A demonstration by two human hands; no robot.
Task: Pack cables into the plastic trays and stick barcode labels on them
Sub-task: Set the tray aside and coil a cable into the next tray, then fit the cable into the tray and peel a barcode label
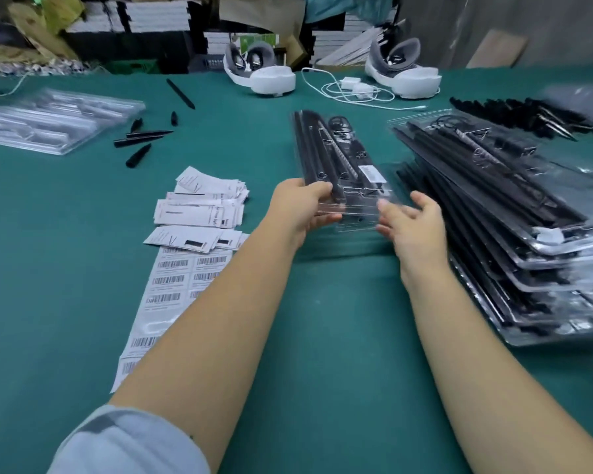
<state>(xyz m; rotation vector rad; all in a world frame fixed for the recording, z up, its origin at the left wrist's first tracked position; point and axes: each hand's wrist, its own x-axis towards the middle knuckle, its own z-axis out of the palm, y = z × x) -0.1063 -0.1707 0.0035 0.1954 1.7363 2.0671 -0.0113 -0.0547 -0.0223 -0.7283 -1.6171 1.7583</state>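
A long clear plastic tray (336, 155) filled with black cables and rods hovers over the green table, its near end towards me, a white barcode label on its lid. My left hand (300, 206) grips the tray's near left corner, thumb on top. My right hand (409, 217) is at the near right edge with fingers spread and loosely bent; it is blurred, and whether it touches the tray is unclear. A barcode label sheet (166, 292) lies at the left, partly under my left forearm.
A tall stack of packed trays (514, 227) fills the right side. Empty clear trays (48, 119) sit far left, with loose black parts (141, 138) beside them. White paper slips (199, 210) lie above the label sheet. Two white headsets (264, 73) and a white cable rest at the back.
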